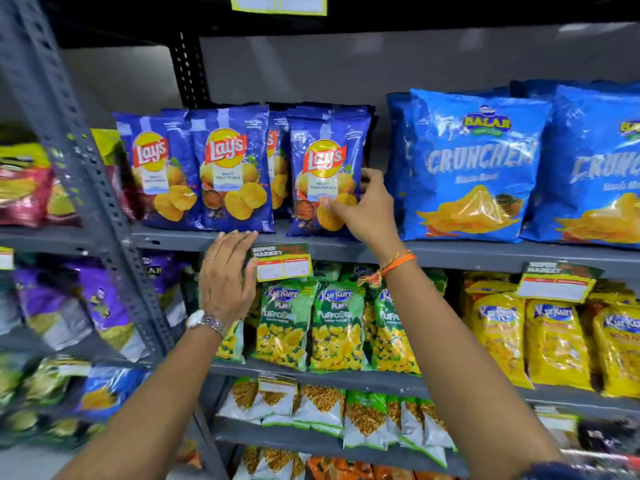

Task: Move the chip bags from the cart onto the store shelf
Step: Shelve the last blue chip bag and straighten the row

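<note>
1. A plain grey back wall (pixel 346 64) shows behind the shelving.
2. A grey perforated metal upright post (pixel 74 157) slants down the left.
3. Grey metal shelf boards (pixel 485 254) run in tiers.
4. Light glares off the top board's underside (pixel 588 27).

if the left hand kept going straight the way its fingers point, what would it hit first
Probably the front lip of the grey shelf: the left hand points up with its fingertips already at that edge. Just beyond stands the middle Lay's bag. Depth is unclear, so the hand may pass in front of the lip.
</note>
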Demonstrator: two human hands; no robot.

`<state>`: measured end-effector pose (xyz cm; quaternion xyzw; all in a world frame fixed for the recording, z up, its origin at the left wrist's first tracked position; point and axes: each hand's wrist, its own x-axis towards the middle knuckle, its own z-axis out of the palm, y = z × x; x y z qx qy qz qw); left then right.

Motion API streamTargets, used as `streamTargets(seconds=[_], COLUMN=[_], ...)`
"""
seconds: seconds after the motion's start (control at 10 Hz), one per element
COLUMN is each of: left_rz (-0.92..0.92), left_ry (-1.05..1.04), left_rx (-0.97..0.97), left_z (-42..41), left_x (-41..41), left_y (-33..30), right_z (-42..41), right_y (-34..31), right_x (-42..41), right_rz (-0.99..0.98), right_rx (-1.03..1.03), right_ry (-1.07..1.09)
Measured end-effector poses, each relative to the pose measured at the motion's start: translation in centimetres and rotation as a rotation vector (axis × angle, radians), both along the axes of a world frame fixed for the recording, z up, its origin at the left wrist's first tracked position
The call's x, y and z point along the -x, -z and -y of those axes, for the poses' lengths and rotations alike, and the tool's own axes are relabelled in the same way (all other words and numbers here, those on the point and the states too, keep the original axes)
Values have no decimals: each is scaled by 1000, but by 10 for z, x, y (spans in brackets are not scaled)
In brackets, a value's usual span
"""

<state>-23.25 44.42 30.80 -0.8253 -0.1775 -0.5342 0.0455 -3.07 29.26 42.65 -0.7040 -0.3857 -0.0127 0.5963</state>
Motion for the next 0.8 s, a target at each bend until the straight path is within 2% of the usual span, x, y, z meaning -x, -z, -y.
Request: streamTargets(seconds=[0.3,0.6,0.7,0.8], left_rz=[15,44,41,44], left_ry=[92,102,76,38], left_rx=[-46,5,17,13], left_z=[-20,-13,-3,8], left_x=[9,6,3,-3], left_y=[4,5,4,-3], right_z=[-19,-16,5,70], right_y=[10,12,1,-25], right_x=[9,18,33,60], right_rz=[-84,-56,-118,-143], right_rx=[-93,-115,-227,-575], right_ry=[70,132,131,118])
